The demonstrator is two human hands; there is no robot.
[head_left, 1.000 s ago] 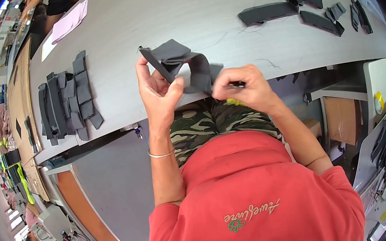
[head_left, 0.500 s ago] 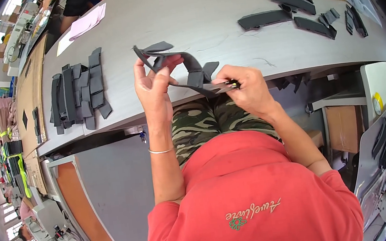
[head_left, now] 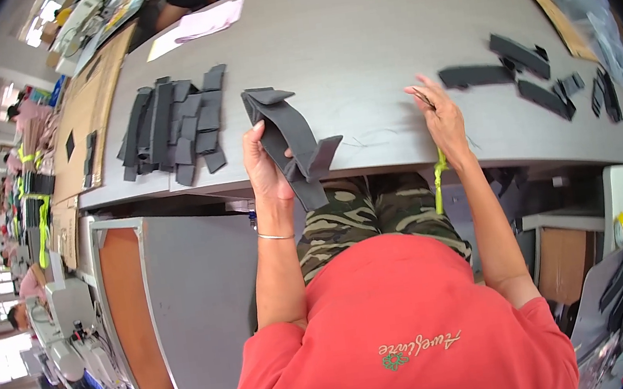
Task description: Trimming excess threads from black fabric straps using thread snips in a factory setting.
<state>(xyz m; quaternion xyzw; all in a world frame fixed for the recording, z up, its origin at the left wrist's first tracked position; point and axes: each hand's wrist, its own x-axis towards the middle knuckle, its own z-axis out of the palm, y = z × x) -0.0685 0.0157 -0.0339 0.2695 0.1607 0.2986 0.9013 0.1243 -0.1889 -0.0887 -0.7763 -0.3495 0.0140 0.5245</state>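
My left hand (head_left: 267, 165) grips a dark grey fabric strip (head_left: 290, 131) with folded tabs, held curved above the table's near edge. The strip's lower end hangs down over my camouflage trousers. Apart from it to the right, my right hand (head_left: 443, 122) is raised with its fingers partly extended. Tucked in that hand is a pair of thread snips (head_left: 424, 98), mostly hidden by the fingers. From them a yellow-green cord (head_left: 441, 182) dangles below the palm.
On the grey table (head_left: 355, 41), a pile of grey fabric strips (head_left: 175, 126) lies left; several more strips (head_left: 545, 100) lie right. Pink cloth (head_left: 208, 20) rests at the far left. Cardboard (head_left: 102, 103) borders the left side. Another person's leg (head_left: 176, 13) shows beyond the table.
My right hand with the snips has moved away from the strip to the right, and the cord now hangs in sight. The strip is held by my left hand alone; the view has shifted.
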